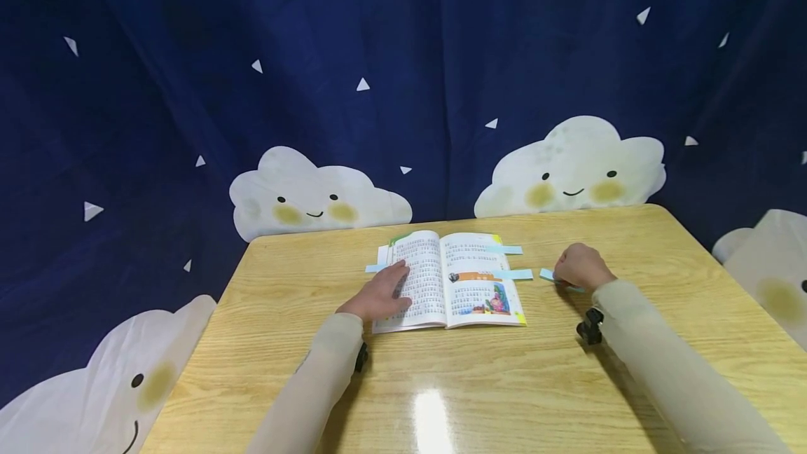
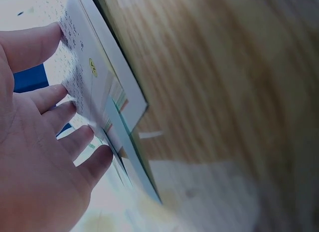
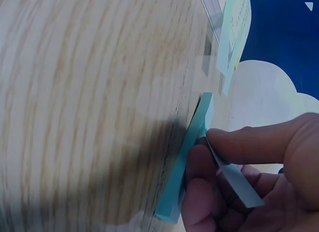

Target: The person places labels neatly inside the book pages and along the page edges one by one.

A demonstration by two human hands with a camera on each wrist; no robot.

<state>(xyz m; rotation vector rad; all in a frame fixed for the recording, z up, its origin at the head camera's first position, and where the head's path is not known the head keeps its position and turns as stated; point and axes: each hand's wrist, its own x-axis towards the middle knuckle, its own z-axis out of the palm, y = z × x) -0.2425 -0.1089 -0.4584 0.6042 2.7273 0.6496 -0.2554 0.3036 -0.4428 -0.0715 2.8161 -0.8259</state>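
Note:
An open book (image 1: 463,300) with printed text and coloured pictures lies on the wooden table. My left hand (image 1: 381,294) rests on its left page, fingers spread and fairly straight in the left wrist view. To the right of the book, my right hand (image 1: 581,267) is over a pad of light blue sticky notes (image 3: 179,174). Between thumb and forefinger it pinches a pale blue sticky strip (image 3: 238,184), which stands up from the pad in the right wrist view. Blue strips (image 1: 517,274) stick out from the right page edge, and another blue tab (image 1: 375,267) from the left.
The wooden table (image 1: 290,293) extends well beyond the book on both sides. Behind it hangs a dark blue curtain (image 1: 378,33) with white triangles and smiling clouds. Dark wrist cameras (image 1: 590,326) are strapped to both sleeves.

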